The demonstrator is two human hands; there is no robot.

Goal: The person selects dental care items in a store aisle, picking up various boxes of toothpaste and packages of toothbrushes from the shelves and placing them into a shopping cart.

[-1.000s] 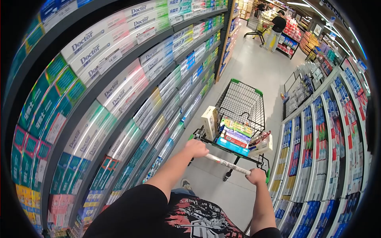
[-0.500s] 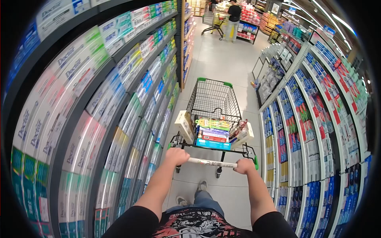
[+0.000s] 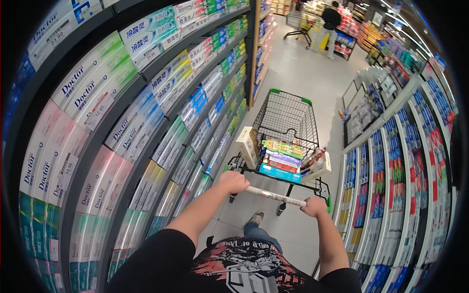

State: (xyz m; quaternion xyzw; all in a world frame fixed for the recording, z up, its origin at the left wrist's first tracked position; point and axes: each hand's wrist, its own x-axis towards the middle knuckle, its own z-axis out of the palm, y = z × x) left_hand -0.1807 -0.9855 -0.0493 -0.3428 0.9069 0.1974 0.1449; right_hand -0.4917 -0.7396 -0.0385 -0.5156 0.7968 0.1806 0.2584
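Both of my hands grip the white handle (image 3: 273, 196) of a shopping cart (image 3: 283, 122). My left hand (image 3: 234, 182) is wrapped round the handle's left end, and my right hand (image 3: 314, 207) is closed round its right end. Packaged goods (image 3: 280, 163) in blue, red, purple and green lie stacked in the near section of the cart. A cream-coloured box (image 3: 247, 145) leans at the left of that section. Another pale box (image 3: 317, 168) sticks out at the right. Wire mesh forms the far part of the basket.
Shelves of boxed toothpaste (image 3: 85, 93) rise close on my left. More packed shelves (image 3: 386, 180) run along the right. Past the aisle's end, a person in black (image 3: 331, 24) stands beside another cart (image 3: 298, 28). A display rack (image 3: 366, 102) stands at the right ahead.
The cart and my hands now appear farther right in the view, and the left shelves fill more of it. My feet have shifted in stride. Both hands keep their hold on the handle.
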